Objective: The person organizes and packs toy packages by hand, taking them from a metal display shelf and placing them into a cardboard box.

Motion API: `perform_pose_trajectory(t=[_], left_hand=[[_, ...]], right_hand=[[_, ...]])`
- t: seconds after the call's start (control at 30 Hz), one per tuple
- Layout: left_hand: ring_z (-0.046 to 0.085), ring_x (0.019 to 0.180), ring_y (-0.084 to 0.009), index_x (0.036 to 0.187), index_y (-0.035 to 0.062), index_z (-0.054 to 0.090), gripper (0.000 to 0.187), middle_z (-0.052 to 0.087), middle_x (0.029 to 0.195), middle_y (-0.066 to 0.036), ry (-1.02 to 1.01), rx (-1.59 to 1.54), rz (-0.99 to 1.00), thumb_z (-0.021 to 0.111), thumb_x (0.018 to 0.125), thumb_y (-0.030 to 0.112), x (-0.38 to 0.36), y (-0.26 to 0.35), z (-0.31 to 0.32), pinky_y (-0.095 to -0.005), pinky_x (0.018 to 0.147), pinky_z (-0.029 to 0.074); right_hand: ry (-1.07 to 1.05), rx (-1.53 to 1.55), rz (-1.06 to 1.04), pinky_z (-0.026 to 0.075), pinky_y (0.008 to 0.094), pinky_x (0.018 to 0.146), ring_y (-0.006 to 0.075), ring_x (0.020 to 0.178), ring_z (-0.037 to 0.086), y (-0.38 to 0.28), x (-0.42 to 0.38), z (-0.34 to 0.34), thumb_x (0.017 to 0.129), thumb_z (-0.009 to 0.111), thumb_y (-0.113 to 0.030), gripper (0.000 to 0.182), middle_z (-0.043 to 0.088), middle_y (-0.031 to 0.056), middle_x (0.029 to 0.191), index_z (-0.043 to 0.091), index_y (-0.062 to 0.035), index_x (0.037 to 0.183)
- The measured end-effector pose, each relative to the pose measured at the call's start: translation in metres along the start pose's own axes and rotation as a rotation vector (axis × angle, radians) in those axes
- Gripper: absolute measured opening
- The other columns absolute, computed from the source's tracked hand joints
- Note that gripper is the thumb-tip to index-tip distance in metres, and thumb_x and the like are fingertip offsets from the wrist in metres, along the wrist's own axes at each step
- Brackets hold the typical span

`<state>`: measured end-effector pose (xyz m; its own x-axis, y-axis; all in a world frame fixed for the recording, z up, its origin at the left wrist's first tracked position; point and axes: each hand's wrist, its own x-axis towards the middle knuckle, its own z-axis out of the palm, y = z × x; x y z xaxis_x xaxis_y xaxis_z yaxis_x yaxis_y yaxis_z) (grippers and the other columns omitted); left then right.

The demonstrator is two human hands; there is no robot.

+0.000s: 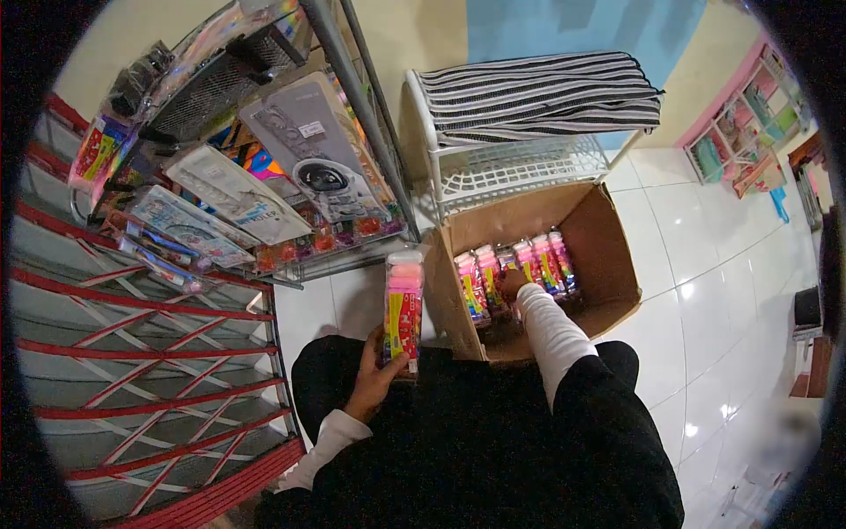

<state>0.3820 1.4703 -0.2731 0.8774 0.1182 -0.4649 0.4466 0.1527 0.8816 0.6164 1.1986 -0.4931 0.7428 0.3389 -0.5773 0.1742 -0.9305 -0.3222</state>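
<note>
My left hand (377,375) is closed around the lower part of a tall clear pack (404,304) with pink and white contents and a red-and-yellow label. That pack stands upright beside the carton, above my lap. Inside an open cardboard box (621,291), my right hand (514,284) reaches down among a row of similar packs (546,264). It touches the packs near the middle of the row, but its fingers are mostly hidden, so a grip cannot be made out.
A metal rack (352,88) with packaged goods stands at the left, beside a red-and-grey folding gate (159,353). Behind the box is a white plastic shelf (520,181) with a striped cloth (538,97) on top. White floor tiles (696,264) extend to the right.
</note>
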Motion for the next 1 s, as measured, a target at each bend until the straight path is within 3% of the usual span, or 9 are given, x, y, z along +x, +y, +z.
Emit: perform_pose_trajectory(t=[0.17, 0.27, 0.33, 0.47, 0.5, 0.63, 0.73, 0.93, 1.0], left_hand=[[0.043, 0.117, -0.0227, 0.134, 0.0022, 0.025, 0.064, 0.041, 0.128, -0.013, -0.082, -0.099, 0.045, 0.062, 0.084, 0.012, 0.009, 0.016, 0.024, -0.0344, 0.096, 0.039], [0.044, 0.116, -0.0208, 0.134, 0.0019, 0.025, 0.064, 0.042, 0.127, -0.013, -0.127, -0.122, 0.116, 0.063, 0.084, 0.011, 0.026, 0.024, 0.047, -0.0327, 0.096, 0.039], [0.045, 0.114, -0.0197, 0.134, 0.0020, 0.025, 0.062, 0.043, 0.126, -0.012, -0.182, -0.129, 0.237, 0.061, 0.084, 0.008, 0.045, 0.024, 0.067, -0.0325, 0.095, 0.040], [0.046, 0.111, -0.0170, 0.135, 0.0029, 0.024, 0.063, 0.046, 0.122, -0.012, -0.264, -0.044, 0.488, 0.062, 0.084, 0.007, 0.096, -0.001, 0.115, -0.0308, 0.093, 0.040], [0.045, 0.114, -0.0230, 0.134, 0.0031, 0.027, 0.064, 0.047, 0.123, -0.015, -0.311, -0.060, 0.413, 0.064, 0.083, 0.015, 0.094, 0.006, 0.123, -0.0356, 0.095, 0.038], [0.030, 0.126, -0.0372, 0.132, 0.0053, 0.039, 0.069, 0.040, 0.131, -0.018, -0.188, 0.953, 0.747, 0.062, 0.078, 0.042, 0.098, 0.038, 0.116, -0.0490, 0.104, 0.022], [0.015, 0.134, -0.0369, 0.134, 0.0100, 0.036, 0.066, 0.028, 0.139, -0.018, -0.201, 1.355, 0.763, 0.055, 0.082, 0.045, 0.107, 0.033, 0.098, -0.0550, 0.106, 0.011], [0.006, 0.135, -0.0383, 0.135, 0.0181, 0.035, 0.063, 0.020, 0.143, -0.017, -0.258, 1.293, 0.696, 0.056, 0.081, 0.042, 0.116, 0.024, 0.097, -0.0581, 0.105, 0.009], [0.006, 0.135, -0.0385, 0.136, 0.0183, 0.035, 0.063, 0.020, 0.143, -0.017, -0.246, 1.308, 0.698, 0.057, 0.081, 0.042, 0.117, 0.022, 0.095, -0.0583, 0.105, 0.009]], right_hand=[[-0.062, 0.028, 0.042, 0.048, 0.0424, 0.078, 0.0378, 0.091, 0.059, -0.009, -0.016, -0.031, 0.083, 0.051, -0.046, 0.051, 0.062, 0.0224, 0.096, 0.064, 0.0017, 0.095], [0.162, 0.107, -0.211, 0.047, 0.0431, 0.076, 0.0340, 0.092, 0.060, 0.001, -0.015, -0.049, 0.087, 0.048, -0.046, 0.051, 0.063, 0.0174, 0.097, 0.061, -0.0006, 0.106], [0.048, 0.905, -0.049, 0.048, 0.0351, 0.074, 0.0264, 0.090, 0.060, -0.053, -0.106, -0.105, 0.088, 0.049, -0.043, 0.047, 0.063, 0.0150, 0.100, 0.059, -0.0021, 0.108], [0.043, 1.326, -0.209, 0.047, 0.0302, 0.074, 0.0164, 0.107, 0.049, -0.105, -0.207, -0.124, 0.086, 0.058, -0.041, 0.056, 0.053, 0.0108, 0.117, 0.047, 0.0000, 0.123], [0.135, 1.283, -0.207, 0.046, 0.0309, 0.080, 0.0176, 0.104, 0.052, -0.109, -0.203, -0.118, 0.085, 0.061, -0.035, 0.054, 0.055, 0.0126, 0.115, 0.047, 0.0016, 0.122], [0.083, 1.201, -0.105, 0.044, 0.0323, 0.087, 0.0223, 0.098, 0.057, -0.042, -0.164, -0.114, 0.081, 0.064, -0.033, 0.055, 0.059, 0.0147, 0.110, 0.048, 0.0034, 0.120], [0.020, 0.500, 0.133, 0.046, 0.0374, 0.086, 0.0290, 0.106, 0.055, 0.029, -0.100, -0.092, 0.066, 0.073, -0.047, 0.077, 0.056, 0.0228, 0.115, 0.049, 0.0064, 0.116], [-0.069, 0.123, 0.243, 0.047, 0.0402, 0.084, 0.0341, 0.108, 0.053, 0.040, -0.048, -0.065, 0.059, 0.078, -0.043, 0.080, 0.055, 0.0229, 0.118, 0.049, 0.0076, 0.114], [-0.085, 0.076, 0.210, 0.047, 0.0412, 0.084, 0.0348, 0.106, 0.055, 0.024, -0.056, -0.070, 0.070, 0.068, -0.045, 0.065, 0.056, 0.0240, 0.114, 0.054, 0.0041, 0.111]])
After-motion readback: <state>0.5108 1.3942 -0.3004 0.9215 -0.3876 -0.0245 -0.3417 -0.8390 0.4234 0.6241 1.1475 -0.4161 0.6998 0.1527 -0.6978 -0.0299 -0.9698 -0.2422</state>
